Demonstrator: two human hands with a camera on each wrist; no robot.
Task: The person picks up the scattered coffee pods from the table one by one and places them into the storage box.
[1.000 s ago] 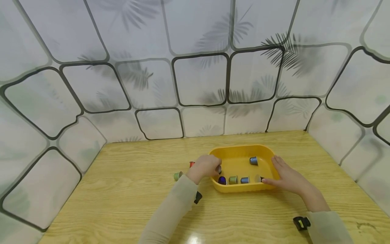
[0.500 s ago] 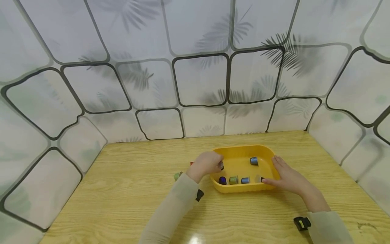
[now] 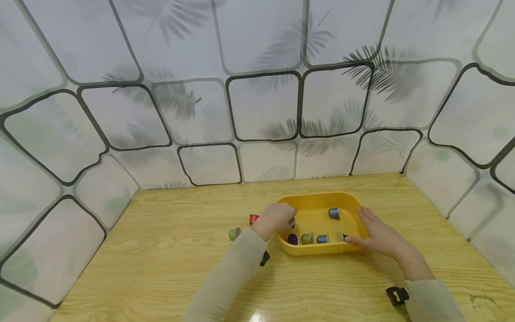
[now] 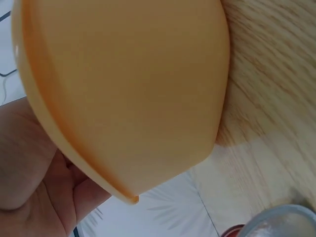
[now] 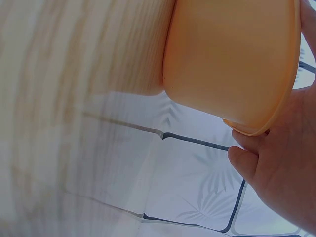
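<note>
My left hand (image 3: 275, 219) reaches over the left end of a yellow tray (image 3: 322, 248), its curled fingers pinching a coffee capsule (image 3: 292, 222) just inside the rim. Most of that capsule is hidden by the fingers. At the tray's right end rests my right hand (image 3: 382, 235), fingers extended along the rim and thumb over the front edge. Along the front wall inside lie a dark blue capsule (image 3: 293, 239), a green capsule (image 3: 307, 238), a blue capsule (image 3: 322, 239) and a pale-faced dark capsule (image 3: 342, 237) by the right thumb. Another blue capsule (image 3: 333, 213) lies farther back.
Left of the tray, a red capsule (image 3: 253, 219) and a light green capsule (image 3: 234, 233) lie on the wooden table (image 3: 161, 250). The left forearm passes close to both. A patterned white curtain (image 3: 265, 112) encloses the table's back and sides.
My left hand has shifted slightly to the right with the capsule in its fingers, and more of the red capsule shows beside it. The right hand stays on the tray.
</note>
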